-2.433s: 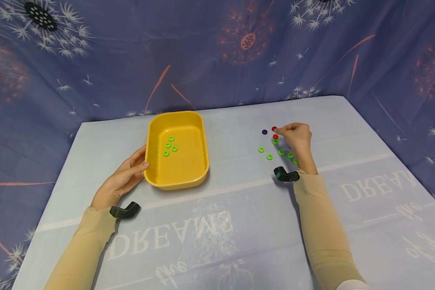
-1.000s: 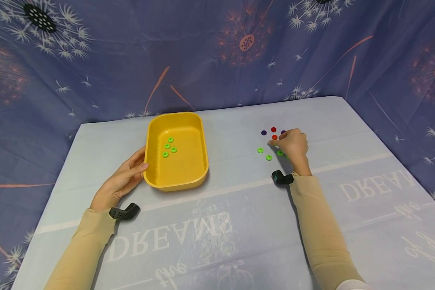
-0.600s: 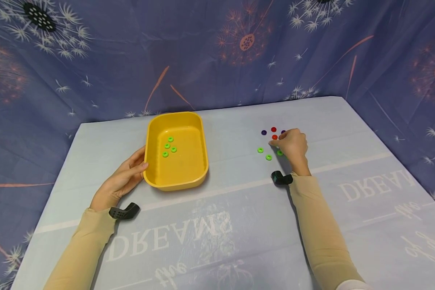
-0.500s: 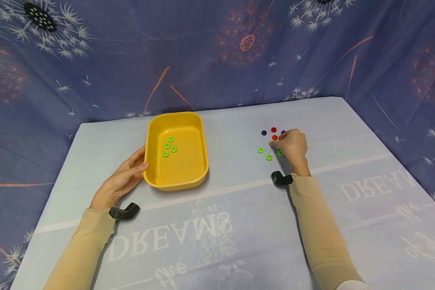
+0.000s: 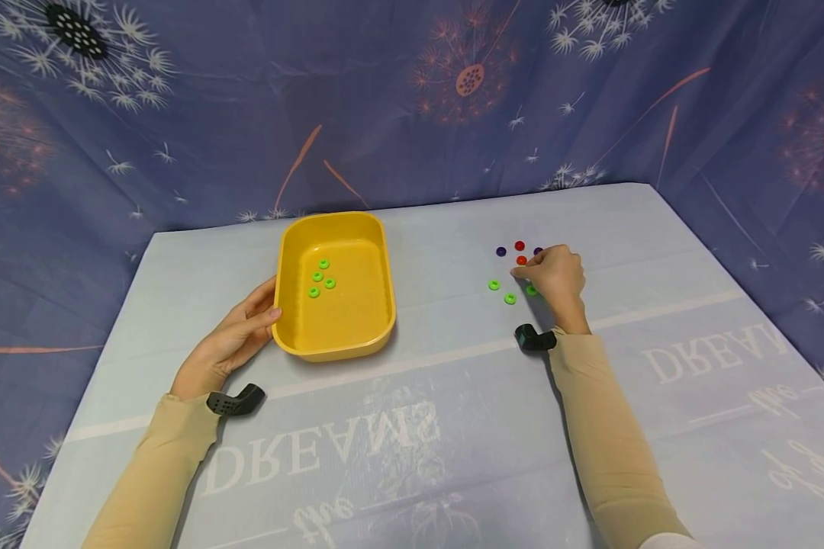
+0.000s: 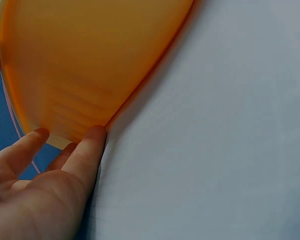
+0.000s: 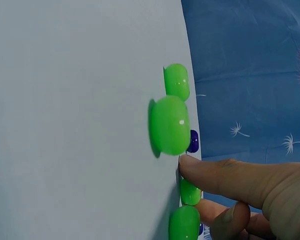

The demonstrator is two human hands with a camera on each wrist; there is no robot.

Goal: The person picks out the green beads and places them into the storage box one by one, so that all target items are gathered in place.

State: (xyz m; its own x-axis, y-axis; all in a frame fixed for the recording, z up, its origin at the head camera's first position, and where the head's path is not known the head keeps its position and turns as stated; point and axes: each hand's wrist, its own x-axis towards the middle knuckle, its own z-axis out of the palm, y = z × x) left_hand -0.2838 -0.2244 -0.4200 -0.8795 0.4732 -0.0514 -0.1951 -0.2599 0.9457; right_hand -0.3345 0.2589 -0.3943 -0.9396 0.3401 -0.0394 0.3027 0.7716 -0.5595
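Note:
My left hand (image 5: 230,343) grips the left side of a yellow plastic tub (image 5: 343,348), thumb at the rim; in the left wrist view its fingers (image 6: 90,155) touch the tub's outside. Several green ring-shaped beads (image 5: 313,292) lie inside it. Over on the right, my right hand (image 5: 558,278) is low over loose beads. In the right wrist view, a green bead (image 7: 191,194) sits between thumb and index finger, which pinch it; the head view hides that bead. Close by lie red beads (image 5: 519,245), dark purple beads (image 5: 500,252) and other green beads (image 5: 510,299).
A pale printed cloth (image 5: 439,442) covers the table. Behind it hangs a blue curtain (image 5: 398,99) with a dandelion pattern. Black wrist cameras (image 5: 236,400) are worn on both wrists. Bare cloth lies between tub and beads.
My right hand has left the red bead and come slightly nearer, to a green one; it has been nearly still for the last second. My left hand and the tub stay put.

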